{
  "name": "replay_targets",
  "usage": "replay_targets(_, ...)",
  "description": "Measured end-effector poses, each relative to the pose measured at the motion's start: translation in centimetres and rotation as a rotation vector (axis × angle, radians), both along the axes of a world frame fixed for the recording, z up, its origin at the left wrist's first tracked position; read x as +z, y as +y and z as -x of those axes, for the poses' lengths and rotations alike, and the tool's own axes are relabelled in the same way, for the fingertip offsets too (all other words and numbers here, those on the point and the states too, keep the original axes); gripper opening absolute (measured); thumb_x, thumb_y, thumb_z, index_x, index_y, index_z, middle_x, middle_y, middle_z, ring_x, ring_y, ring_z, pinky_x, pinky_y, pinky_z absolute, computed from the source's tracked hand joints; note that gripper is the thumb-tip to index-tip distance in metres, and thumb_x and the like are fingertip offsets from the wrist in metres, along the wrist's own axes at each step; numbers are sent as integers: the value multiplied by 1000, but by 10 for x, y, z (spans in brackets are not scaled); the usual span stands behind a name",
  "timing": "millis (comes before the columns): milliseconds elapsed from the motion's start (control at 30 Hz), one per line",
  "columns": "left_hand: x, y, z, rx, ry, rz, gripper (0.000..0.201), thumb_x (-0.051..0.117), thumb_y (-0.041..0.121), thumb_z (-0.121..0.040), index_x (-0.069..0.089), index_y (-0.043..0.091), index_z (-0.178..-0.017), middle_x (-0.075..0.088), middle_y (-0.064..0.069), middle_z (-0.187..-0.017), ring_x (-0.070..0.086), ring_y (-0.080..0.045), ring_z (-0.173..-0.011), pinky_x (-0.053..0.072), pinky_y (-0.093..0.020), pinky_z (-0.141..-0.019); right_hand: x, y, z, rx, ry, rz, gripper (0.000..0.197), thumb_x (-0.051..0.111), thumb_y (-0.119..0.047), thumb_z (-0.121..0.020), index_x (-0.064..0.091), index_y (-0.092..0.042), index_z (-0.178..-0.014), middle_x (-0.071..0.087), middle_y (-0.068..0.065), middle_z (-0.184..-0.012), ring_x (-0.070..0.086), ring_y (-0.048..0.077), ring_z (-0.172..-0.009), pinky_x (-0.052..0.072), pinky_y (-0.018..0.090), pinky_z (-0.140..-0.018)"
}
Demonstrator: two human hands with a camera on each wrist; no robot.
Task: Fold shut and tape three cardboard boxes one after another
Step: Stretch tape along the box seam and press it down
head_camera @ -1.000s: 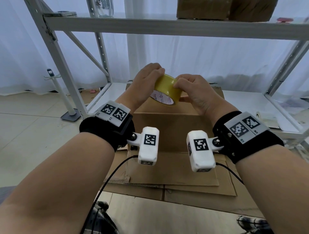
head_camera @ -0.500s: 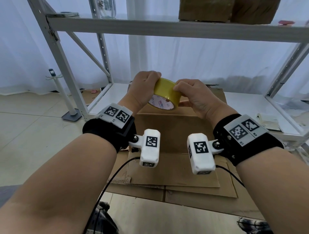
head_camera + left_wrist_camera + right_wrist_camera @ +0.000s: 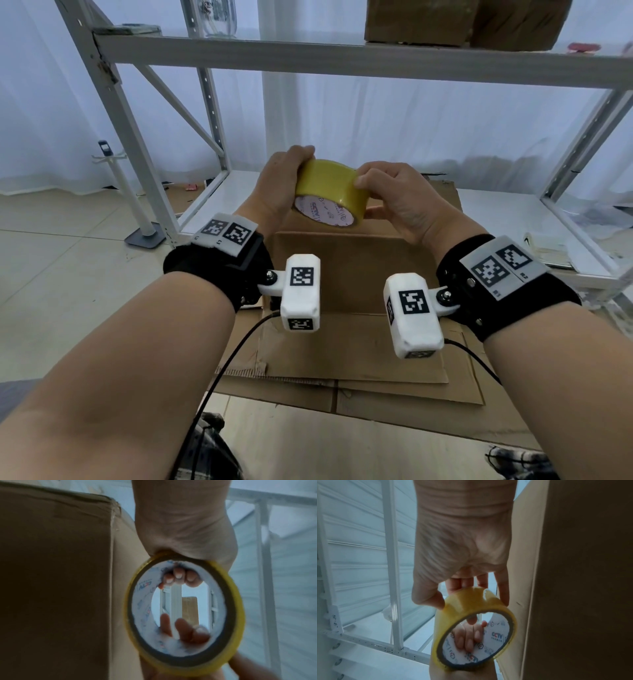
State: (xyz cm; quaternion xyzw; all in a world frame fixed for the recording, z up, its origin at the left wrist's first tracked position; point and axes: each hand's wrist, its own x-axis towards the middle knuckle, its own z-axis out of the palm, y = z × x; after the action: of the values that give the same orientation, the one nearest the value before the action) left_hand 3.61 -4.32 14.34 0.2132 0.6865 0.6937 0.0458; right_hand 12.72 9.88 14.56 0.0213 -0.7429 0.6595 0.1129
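Observation:
Both hands hold a yellow tape roll just above the closed brown cardboard box. My left hand grips the roll's left side. Its fingers curl through the white core of the tape roll. My right hand pinches the right side of the roll. In the right wrist view its thumb presses the outer face of the tape roll, and the other fingers lie behind the tape's ragged, lifted end. The box stands close beside the hands.
Flattened cardboard sheets lie on the floor under the box. Behind it stands a white metal rack with two brown boxes on its upper shelf and papers on the lower right. A small stand is at the left.
The roll has tipped a little, its printed core now facing me more. Both hands keep their hold above the box and have barely shifted.

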Motion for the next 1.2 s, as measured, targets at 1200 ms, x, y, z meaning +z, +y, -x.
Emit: replay_targets(1200, 8, 1, -11, 24, 43, 127, 28, 47, 33, -96, 54, 19, -74, 46, 1, -85, 48, -12, -79, 39, -29, -75, -5, 3, 1, 3, -32, 67, 14, 58, -19, -80, 56, -19, -66, 54, -3, -72, 54, 12, -78, 52, 32, -72)
